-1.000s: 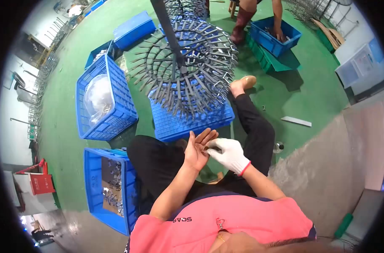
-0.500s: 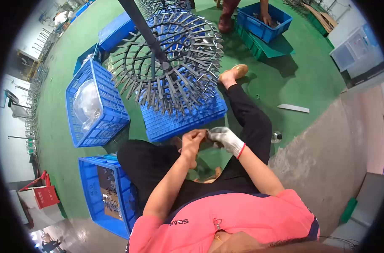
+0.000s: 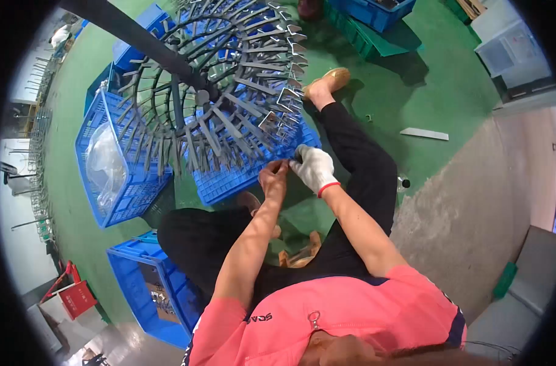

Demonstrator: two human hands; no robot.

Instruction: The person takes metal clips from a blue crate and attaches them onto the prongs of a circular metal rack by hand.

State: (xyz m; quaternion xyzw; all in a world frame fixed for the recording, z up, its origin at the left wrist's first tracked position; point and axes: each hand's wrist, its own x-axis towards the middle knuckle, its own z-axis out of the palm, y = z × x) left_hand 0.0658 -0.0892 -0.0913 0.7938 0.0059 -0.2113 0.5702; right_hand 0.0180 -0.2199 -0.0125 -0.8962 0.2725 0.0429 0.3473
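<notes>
My left hand (image 3: 273, 178) is bare, its fingertips pinched together in front of me. Close beside it, my right hand (image 3: 314, 167) wears a white glove with a red cuff, and its fingers are closed too. Whatever lies between the fingertips is too small to make out. Just beyond both hands stands a round, tiered rack (image 3: 232, 125) of dark flat prongs on a thick post. Small bent metal brackets (image 3: 290, 96) hang on its right-hand prongs. Beneath it sits an upturned blue crate (image 3: 220, 186).
To the left, a blue basket (image 3: 128, 194) holds clear plastic bags. A blue bin (image 3: 126, 274) with small metal parts lies by my left knee. Blue and green crates (image 3: 375, 46) stand at the upper right. A white strip (image 3: 424, 133) lies on the green floor.
Both hands have moved forward and up, nearer the rack, still close together. The view has shifted, so the rack appears larger and further left. The co-worker's hand at the crate has left view.
</notes>
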